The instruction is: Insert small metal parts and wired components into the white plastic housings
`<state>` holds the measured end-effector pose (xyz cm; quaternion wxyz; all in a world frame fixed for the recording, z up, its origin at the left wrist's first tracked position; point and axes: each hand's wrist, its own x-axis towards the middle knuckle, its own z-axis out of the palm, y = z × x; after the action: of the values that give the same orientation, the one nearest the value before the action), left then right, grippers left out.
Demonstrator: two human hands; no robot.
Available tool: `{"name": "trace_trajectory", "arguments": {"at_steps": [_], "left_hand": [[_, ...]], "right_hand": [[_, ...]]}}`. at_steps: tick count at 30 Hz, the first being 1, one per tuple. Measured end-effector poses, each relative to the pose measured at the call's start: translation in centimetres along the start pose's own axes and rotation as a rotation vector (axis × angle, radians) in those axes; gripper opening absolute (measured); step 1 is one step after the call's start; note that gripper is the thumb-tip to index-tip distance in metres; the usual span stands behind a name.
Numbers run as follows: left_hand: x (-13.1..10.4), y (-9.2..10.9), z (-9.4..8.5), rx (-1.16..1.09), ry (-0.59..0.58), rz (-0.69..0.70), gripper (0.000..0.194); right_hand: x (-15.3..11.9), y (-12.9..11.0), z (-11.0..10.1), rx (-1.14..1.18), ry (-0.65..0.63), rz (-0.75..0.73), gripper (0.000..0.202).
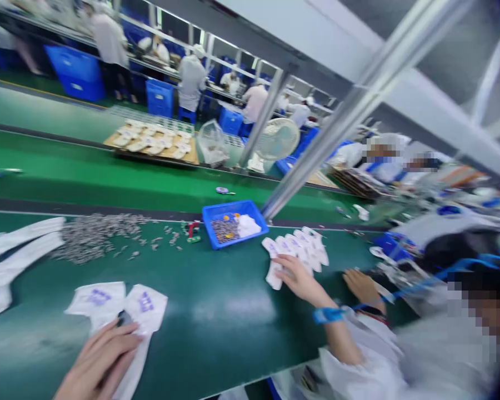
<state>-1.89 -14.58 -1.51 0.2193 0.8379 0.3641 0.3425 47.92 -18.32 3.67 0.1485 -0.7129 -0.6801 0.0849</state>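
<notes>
1. The left hand (102,355) reaches in at the lower left, its fingers bent and close together over a white piece (150,314).
2. A small dark part (124,318) shows at the fingertips; whether they grip it or only rest on it, I cannot tell.
3. The right hand is out of frame, so its state cannot be told.
4. The white piece lies on the green bench (216,328); its wide end, printed in purple, is uncovered, and its narrower length runs past the fingers toward the bottom edge.
5. A second piece (98,300), also printed, lies just to its left, partly hidden by the hand.
6. Two long pieces (33,253) lie at the left edge, reaching up to a heap of grey parts (91,239).
7. Stray parts trail from the heap toward a blue tray (219,210), which holds more grey parts, something white and some yellow bits.
8. A red item (192,228) and a green item (194,239) lie between the two.
9. Right of the tray, a co-worker's hand (300,278), blue band at the wrist, lies over a row of printed pieces (295,244), fingers spread.
10. Across the belt (162,186), a board (111,140) bears white pieces, and a fan (278,139) stands to its right.
</notes>
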Motion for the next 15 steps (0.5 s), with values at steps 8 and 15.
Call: {"name": "trace_trajectory", "arguments": {"at_steps": [8,15], "left_hand": [[0.5,2.2,1.2,0.027,-0.023,-0.099,0.014],[0.2,3.7,0.0,-0.064,0.035,-0.226,0.013]], "right_hand": [[4.0,-13.7,3.1,0.220,0.006,-0.268,0.028],[14.3,-27.1,11.9,0.243,-0.010,-0.359,0.030]]}}
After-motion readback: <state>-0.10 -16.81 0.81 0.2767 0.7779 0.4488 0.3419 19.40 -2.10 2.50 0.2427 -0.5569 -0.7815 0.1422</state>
